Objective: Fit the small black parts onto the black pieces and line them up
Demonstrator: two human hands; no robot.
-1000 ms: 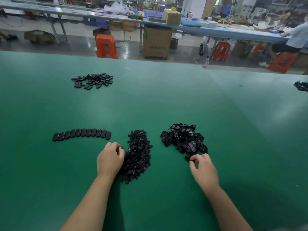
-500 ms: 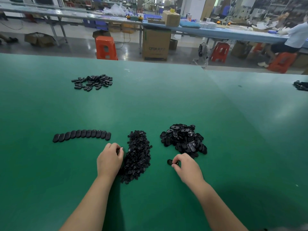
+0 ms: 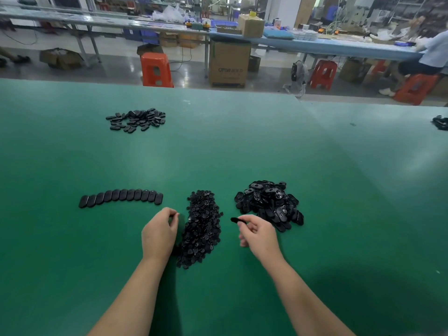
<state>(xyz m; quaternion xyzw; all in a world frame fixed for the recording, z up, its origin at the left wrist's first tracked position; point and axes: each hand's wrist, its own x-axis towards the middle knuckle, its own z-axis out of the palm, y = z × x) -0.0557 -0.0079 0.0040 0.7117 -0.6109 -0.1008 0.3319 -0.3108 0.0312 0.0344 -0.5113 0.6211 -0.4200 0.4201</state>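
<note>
Since half a second ago the right hand [image 3: 258,235] has lifted a black piece [image 3: 237,220] off the green table [image 3: 315,166], pinching it with its long axis pointing left toward the heap of small parts [image 3: 202,226]. Left hand [image 3: 158,232] rests curled beside that heap; whether it holds anything I cannot tell. A pile of pieces [image 3: 269,204] lies right, a finished row [image 3: 121,198] left.

Heap of small black plastic parts [image 3: 202,226] centre; pile of black oval pieces [image 3: 269,204] right; curved row of black oval pieces [image 3: 121,198] left; scattered black ovals [image 3: 137,119] far behind, all on green table mat [image 3: 242,146].
</note>
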